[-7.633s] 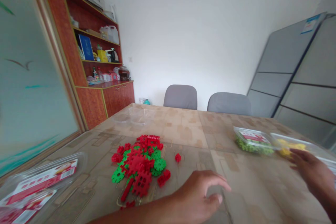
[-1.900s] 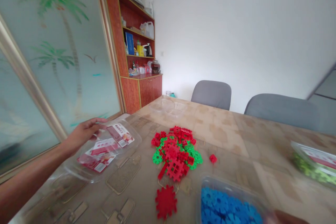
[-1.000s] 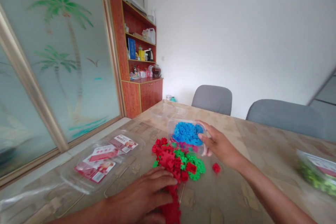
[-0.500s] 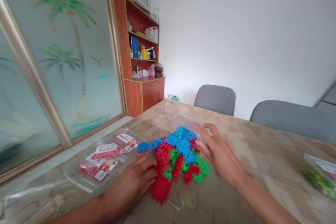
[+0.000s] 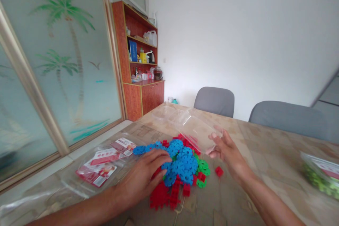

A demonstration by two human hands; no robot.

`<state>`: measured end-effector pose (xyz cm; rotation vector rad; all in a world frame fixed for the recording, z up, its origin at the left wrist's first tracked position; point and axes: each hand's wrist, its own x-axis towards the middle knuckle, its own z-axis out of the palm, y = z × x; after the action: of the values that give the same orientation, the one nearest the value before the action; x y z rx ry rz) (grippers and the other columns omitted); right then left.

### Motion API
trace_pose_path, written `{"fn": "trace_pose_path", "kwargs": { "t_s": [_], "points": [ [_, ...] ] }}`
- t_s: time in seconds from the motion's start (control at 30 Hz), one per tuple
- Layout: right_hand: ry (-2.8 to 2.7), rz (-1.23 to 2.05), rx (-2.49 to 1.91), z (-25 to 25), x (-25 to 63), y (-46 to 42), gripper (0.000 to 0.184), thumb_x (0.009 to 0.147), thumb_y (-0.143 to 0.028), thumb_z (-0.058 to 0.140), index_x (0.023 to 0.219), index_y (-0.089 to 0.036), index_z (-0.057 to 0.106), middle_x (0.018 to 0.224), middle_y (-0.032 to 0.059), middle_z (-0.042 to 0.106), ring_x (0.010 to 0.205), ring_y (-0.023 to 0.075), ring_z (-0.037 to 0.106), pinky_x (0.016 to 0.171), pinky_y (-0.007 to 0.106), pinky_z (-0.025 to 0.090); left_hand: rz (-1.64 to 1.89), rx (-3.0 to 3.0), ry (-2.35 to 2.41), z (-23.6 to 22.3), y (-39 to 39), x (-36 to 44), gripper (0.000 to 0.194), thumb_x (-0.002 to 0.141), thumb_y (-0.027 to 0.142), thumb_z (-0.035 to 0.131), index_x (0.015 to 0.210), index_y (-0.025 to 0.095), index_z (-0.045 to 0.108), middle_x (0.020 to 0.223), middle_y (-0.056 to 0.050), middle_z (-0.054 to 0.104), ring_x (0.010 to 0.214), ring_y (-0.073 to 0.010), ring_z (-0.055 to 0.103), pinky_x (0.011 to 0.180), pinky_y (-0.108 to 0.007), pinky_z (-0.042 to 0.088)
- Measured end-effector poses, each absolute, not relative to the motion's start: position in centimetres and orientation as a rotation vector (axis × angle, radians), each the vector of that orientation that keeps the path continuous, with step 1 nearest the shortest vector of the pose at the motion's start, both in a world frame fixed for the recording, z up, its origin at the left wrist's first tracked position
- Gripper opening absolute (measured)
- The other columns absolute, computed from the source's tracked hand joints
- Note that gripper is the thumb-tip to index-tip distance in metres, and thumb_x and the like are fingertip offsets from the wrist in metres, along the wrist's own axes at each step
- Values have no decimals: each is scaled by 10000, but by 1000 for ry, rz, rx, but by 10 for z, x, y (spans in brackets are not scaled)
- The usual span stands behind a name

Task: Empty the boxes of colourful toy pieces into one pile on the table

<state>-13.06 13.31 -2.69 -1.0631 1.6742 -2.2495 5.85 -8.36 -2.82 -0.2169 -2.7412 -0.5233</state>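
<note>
A heap of plastic building pieces lies on the table: blue snowflake discs (image 5: 185, 162), red gear-like and blocky pieces (image 5: 160, 196) and some green discs (image 5: 203, 166). My right hand (image 5: 225, 146) grips the side of a clear plastic tub (image 5: 197, 130), tilted over the far right of the heap. Red pieces show at and through the tub's lower edge. My left hand (image 5: 149, 171) rests against the heap's left side, fingers bent and a little apart, thumb low beside the red pieces. What lies beneath its palm is hidden.
Clear lids with red-and-white labels (image 5: 102, 164) overlap at left. Other clear tubs (image 5: 165, 112) stand at the far edge. A lidded tub of green pieces (image 5: 321, 174) sits far right. One red block (image 5: 219, 171) lies apart from the heap. Grey chairs (image 5: 214, 101) stand behind the table.
The tub in my right hand has come up and into clearer view, tilted. The heap holds more blue and red pieces, and a red block lies to its right. My left hand has shifted right onto the heap.
</note>
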Motion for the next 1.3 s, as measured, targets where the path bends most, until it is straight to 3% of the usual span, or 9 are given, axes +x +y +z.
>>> {"fn": "trace_pose_path", "kwargs": {
  "t_s": [0.13,0.27,0.37,0.47,0.63,0.87,1.07,1.17,1.3],
  "points": [
    [1352,-2356,-753,-38,-122,130,836,740,-501,919,1238,-124,363,958,118,560,676,368,604,531,286,553,-1133,38,-2633,-26,-65,28,466,922,389,486,1355,293,343,1228,-34,521,991,-155,569,859,-309,472],
    [1315,-2344,-806,-50,-105,127,863,834,-493,903,1276,-111,268,951,137,560,711,381,601,558,311,566,-1706,91,-2400,-31,-46,-4,694,897,536,484,1432,263,136,1222,-106,491,822,-151,631,687,-286,531],
    [1365,-2335,-884,-55,-95,126,861,904,-506,859,1293,-120,195,1029,167,513,728,400,596,612,385,579,-1783,198,-2406,-33,-36,-26,695,900,484,498,1428,210,138,1221,-139,489,752,-134,634,626,-257,532],
    [1460,-2225,-1012,-54,-97,133,794,953,-550,742,1331,-131,185,1106,182,459,698,394,601,571,423,586,-1682,326,-2455,-24,-40,-50,544,903,231,436,1394,159,213,1218,-145,500,677,-101,614,530,-201,481],
    [2339,-1754,-1563,-73,-137,173,370,968,-380,404,1231,-134,488,1154,135,443,806,368,559,590,426,503,-1261,402,-2524,19,-91,-100,561,785,-28,393,1308,175,400,1196,-81,523,531,-16,500,482,-153,377],
    [2475,-1565,-1572,-109,-160,203,361,765,-351,399,987,-129,576,785,115,547,679,398,542,557,425,414,-876,708,-2752,40,-149,-142,318,915,155,495,1227,98,486,707,-4,535,493,-62,457,456,-167,370],
    [2134,-1725,-1587,-93,-134,170,374,833,-357,357,1033,-141,587,933,84,591,726,330,581,605,369,492,-556,709,-2828,28,-157,-159,345,947,299,484,1224,96,510,939,-81,606,743,-135,597,709,-305,509],
    [2170,-1824,-1467,-90,-146,181,385,807,-403,413,1004,-151,628,907,76,601,692,344,578,589,382,482,-372,682,-2798,28,-160,-160,371,948,357,473,1198,90,534,1063,-125,583,967,-202,579,899,-425,455],
    [2324,-1931,-1077,-90,-178,235,371,768,-504,539,881,-172,661,810,75,607,649,378,581,485,372,493,-268,593,-2689,29,-153,-152,387,952,356,439,1216,86,522,1156,-164,524,1084,-269,519,934,-503,406]
  ]
}}
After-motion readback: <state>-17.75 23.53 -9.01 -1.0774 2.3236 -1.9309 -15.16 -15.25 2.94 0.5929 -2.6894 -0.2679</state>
